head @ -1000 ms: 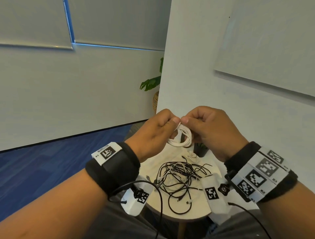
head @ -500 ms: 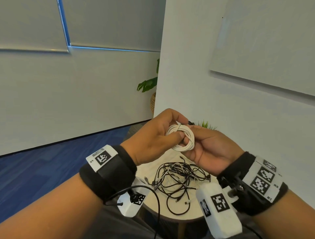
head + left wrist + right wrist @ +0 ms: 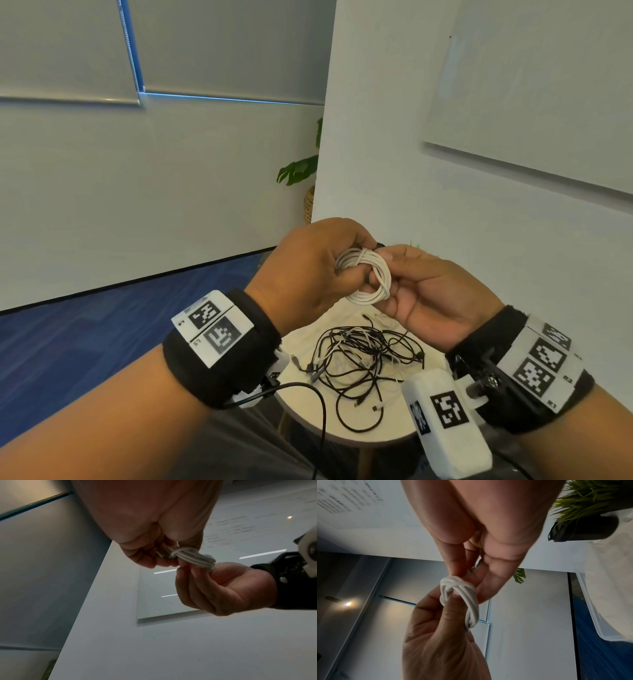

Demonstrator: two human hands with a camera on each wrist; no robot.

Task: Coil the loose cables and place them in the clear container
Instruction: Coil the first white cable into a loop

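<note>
A white cable [image 3: 368, 274] is wound into a small coil, with one turn wrapped across its strands. I hold it in the air above the table with both hands. My left hand [image 3: 318, 270] grips the coil's left side, fingers curled round the strands [image 3: 195, 558]. My right hand [image 3: 407, 277] lies palm up and pinches the coil's right side [image 3: 462, 595]. Below, a tangle of black and white loose cables [image 3: 359, 363] lies on the round white table [image 3: 342, 442]. A clear container's rim [image 3: 597, 622] shows only in the right wrist view.
A small grass plant in a black pot [image 3: 583, 527] stands at the table's far side, close to the white wall [image 3: 445, 205]. A leafy plant in a wicker basket [image 3: 301, 171] stands beyond the wall corner. Blue carpet [image 3: 102, 342] lies to the left.
My right hand has turned from knuckles up to palm up and now cradles the coil from the right. The coil has gained a wrap across its strands and tilted to face me.
</note>
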